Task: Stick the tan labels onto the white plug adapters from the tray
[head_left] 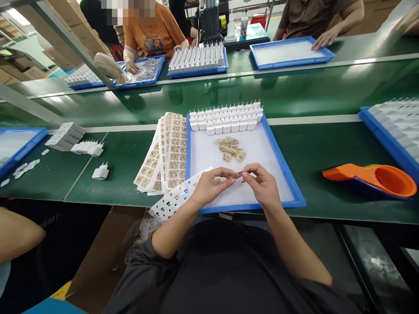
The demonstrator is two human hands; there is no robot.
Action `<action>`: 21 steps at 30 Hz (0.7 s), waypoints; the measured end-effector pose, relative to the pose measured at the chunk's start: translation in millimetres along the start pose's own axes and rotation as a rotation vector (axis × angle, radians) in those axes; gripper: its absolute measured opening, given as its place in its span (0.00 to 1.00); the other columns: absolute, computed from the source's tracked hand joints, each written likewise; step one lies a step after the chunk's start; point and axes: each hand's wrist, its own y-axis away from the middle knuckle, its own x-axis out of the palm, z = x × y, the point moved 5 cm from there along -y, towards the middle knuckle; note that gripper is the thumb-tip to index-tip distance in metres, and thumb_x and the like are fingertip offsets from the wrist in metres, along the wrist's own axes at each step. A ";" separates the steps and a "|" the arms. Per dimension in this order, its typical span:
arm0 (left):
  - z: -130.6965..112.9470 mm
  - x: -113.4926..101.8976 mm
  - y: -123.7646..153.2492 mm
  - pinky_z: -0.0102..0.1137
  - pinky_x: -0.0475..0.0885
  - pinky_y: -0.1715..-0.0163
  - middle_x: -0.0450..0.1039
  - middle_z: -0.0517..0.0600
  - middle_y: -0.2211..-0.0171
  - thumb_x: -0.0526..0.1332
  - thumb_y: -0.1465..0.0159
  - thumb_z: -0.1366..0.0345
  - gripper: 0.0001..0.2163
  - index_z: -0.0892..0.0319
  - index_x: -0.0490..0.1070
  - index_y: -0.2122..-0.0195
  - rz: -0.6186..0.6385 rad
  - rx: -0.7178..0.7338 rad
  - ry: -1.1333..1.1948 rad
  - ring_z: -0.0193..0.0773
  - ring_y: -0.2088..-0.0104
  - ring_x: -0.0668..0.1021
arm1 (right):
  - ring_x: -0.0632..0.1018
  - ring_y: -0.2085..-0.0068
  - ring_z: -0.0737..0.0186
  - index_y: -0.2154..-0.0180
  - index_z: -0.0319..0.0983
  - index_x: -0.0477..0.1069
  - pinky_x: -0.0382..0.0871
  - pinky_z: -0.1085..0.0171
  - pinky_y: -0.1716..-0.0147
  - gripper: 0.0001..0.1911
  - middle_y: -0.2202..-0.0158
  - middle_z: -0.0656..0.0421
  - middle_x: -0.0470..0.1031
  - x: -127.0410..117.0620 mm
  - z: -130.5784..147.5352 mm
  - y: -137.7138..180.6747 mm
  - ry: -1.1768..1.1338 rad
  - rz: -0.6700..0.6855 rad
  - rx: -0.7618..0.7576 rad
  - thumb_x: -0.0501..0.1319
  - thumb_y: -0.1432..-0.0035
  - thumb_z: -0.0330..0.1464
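My left hand (209, 186) and my right hand (262, 185) meet over the near part of a blue-rimmed white tray (294, 192). Both pinch one small tan label piece (238, 175) between their fingertips. A small heap of the same tan pieces (231, 148) lies in the middle of the tray. Two rows of white plug adapters (225, 118) stand along the tray's far side. Sheets of tan labels (165, 152) fan out to the left of the tray. A peeled white backing sheet (173, 200) lies under my left wrist.
An orange scoop (376, 178) lies to the right on the green bench. Loose white adapters (101, 172) and stacked ones (65, 136) sit to the left. More blue trays (389, 131) stand at both sides. Across the belt, other people work at trays (291, 51).
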 end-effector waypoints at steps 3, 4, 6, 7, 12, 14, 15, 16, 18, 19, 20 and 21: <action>2.7 -7.8 -1.7 0.38 0.74 0.49 0.81 0.55 0.51 0.64 0.34 0.60 0.14 0.57 0.75 0.49 -0.023 0.013 -0.104 0.43 0.54 0.81 | 0.73 0.65 0.64 0.64 0.42 0.73 0.77 0.62 0.64 0.12 0.65 0.60 0.69 1.0 0.6 -0.2 0.015 -0.044 -0.012 0.66 0.38 0.44; 3.5 -13.0 -0.8 0.40 0.73 0.46 0.79 0.56 0.48 0.63 0.33 0.62 0.14 0.57 0.74 0.47 -0.082 0.019 -0.233 0.44 0.51 0.80 | 0.73 0.65 0.64 0.63 0.43 0.72 0.77 0.61 0.63 0.12 0.64 0.60 0.69 0.4 0.3 0.1 0.019 -0.057 -0.008 0.65 0.38 0.44; 5.8 -25.4 4.2 0.48 0.68 0.40 0.73 0.58 0.41 0.62 0.34 0.64 0.17 0.55 0.71 0.43 -0.250 -0.009 -0.609 0.51 0.42 0.75 | 0.73 0.64 0.64 0.62 0.43 0.71 0.77 0.61 0.62 0.12 0.63 0.60 0.68 -1.2 -1.0 0.8 0.037 -0.064 0.000 0.64 0.36 0.44; 7.8 -30.7 7.8 0.52 0.66 0.39 0.69 0.60 0.38 0.63 0.36 0.65 0.20 0.56 0.70 0.42 -0.319 -0.044 -0.805 0.56 0.38 0.71 | 0.73 0.63 0.63 0.62 0.43 0.70 0.76 0.61 0.61 0.12 0.63 0.60 0.68 -1.5 -1.9 1.2 0.056 -0.051 0.003 0.63 0.36 0.44; 24.3 -45.2 18.5 0.54 0.70 0.44 0.67 0.67 0.41 0.68 0.39 0.62 0.28 0.62 0.67 0.38 -0.362 -0.156 -1.192 0.63 0.41 0.69 | 0.76 0.54 0.58 0.61 0.42 0.71 0.75 0.59 0.56 0.11 0.57 0.56 0.72 11.0 -7.7 4.5 0.174 0.166 0.011 0.60 0.34 0.44; 27.5 -51.2 18.8 0.52 0.71 0.44 0.69 0.65 0.45 0.68 0.39 0.63 0.28 0.62 0.67 0.38 -0.377 -0.157 -1.183 0.61 0.44 0.71 | 0.77 0.53 0.58 0.60 0.42 0.70 0.74 0.58 0.53 0.10 0.57 0.55 0.74 21.4 -8.3 7.9 0.195 0.269 0.011 0.58 0.32 0.42; 28.2 -54.6 18.7 0.51 0.71 0.44 0.70 0.64 0.46 0.67 0.39 0.66 0.26 0.61 0.68 0.39 -0.387 -0.158 -1.170 0.59 0.45 0.72 | 0.77 0.53 0.58 0.60 0.42 0.70 0.73 0.57 0.51 0.10 0.57 0.56 0.75 27.1 -7.9 10.2 0.203 0.319 0.011 0.57 0.31 0.41; 28.5 -58.1 18.8 0.50 0.71 0.44 0.71 0.63 0.48 0.64 0.38 0.68 0.23 0.61 0.69 0.40 -0.394 -0.157 -1.149 0.58 0.45 0.72 | 0.78 0.53 0.59 0.59 0.42 0.69 0.72 0.57 0.50 0.09 0.57 0.56 0.76 33.1 -7.2 12.8 0.206 0.368 0.012 0.56 0.30 0.40; 27.8 -66.0 20.6 0.48 0.71 0.44 0.72 0.61 0.50 0.59 0.36 0.74 0.21 0.61 0.70 0.41 -0.402 -0.144 -1.075 0.53 0.48 0.74 | 0.79 0.54 0.59 0.58 0.42 0.69 0.71 0.56 0.48 0.08 0.56 0.56 0.77 45.3 -5.0 18.5 0.200 0.464 0.022 0.55 0.29 0.39; 27.0 -70.4 22.7 0.46 0.72 0.45 0.73 0.59 0.51 0.57 0.36 0.75 0.21 0.61 0.70 0.41 -0.401 -0.134 -1.018 0.50 0.50 0.75 | 0.79 0.53 0.59 0.58 0.42 0.68 0.71 0.55 0.48 0.08 0.55 0.56 0.78 51.1 -3.2 21.1 0.194 0.505 0.024 0.55 0.29 0.39; 25.8 -75.6 25.7 0.44 0.73 0.47 0.74 0.58 0.52 0.56 0.36 0.75 0.21 0.60 0.70 0.42 -0.405 -0.124 -0.951 0.47 0.53 0.76 | 0.79 0.51 0.58 0.58 0.43 0.68 0.71 0.55 0.47 0.08 0.55 0.55 0.78 56.8 -0.5 23.2 0.185 0.539 0.016 0.55 0.29 0.38; 24.2 -81.5 29.5 0.43 0.74 0.49 0.75 0.56 0.53 0.57 0.36 0.74 0.21 0.59 0.71 0.42 -0.415 -0.118 -0.876 0.44 0.57 0.77 | 0.78 0.48 0.57 0.58 0.43 0.68 0.71 0.54 0.45 0.07 0.54 0.55 0.78 62.2 3.1 24.7 0.174 0.570 -0.004 0.55 0.29 0.38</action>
